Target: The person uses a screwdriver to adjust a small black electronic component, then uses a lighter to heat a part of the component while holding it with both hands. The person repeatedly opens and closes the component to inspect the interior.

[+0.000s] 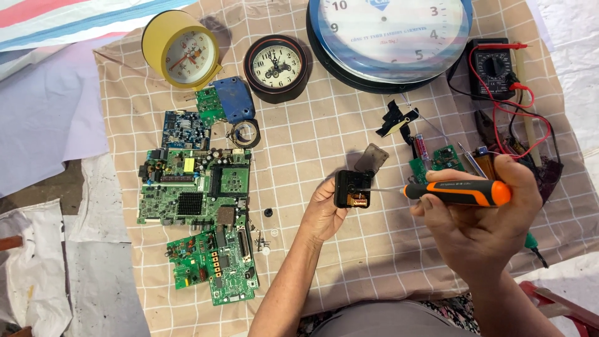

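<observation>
Two bare hands work low in the view over a beige checked cloth (324, 125) spread on the ground. Nearest, the right hand (483, 218) is wrapped firmly around the orange-and-black handle of a screwdriver (458, 192), which lies almost level with its thin metal shaft pointing left. The shaft's tip meets a small black square clock movement (352, 188), which the left hand (324, 212) grips from below and behind, fingers closed on its left edge, lifting it just above the cloth. A brassy part shows at the movement's lower front. Left of the hands lie several green circuit boards: a smaller pair (212, 265) closest, then a large green board with a black heat sink (193, 187), and a blue board (185, 129) beyond it. A few small dark loose parts (268, 213) sit on the cloth between the boards and the left hand. Right of the movement, just past the screwdriver, a small green board (444, 157) and a pair of black plastic clock hands (396, 118) rest on the cloth. Farther back stand a yellow round alarm clock (181, 50), a small dark-rimmed round clock with a cream dial (275, 64) and a large round wall clock with a black rim (390, 37). At the far right sits a black multimeter with red leads (493, 65).
</observation>
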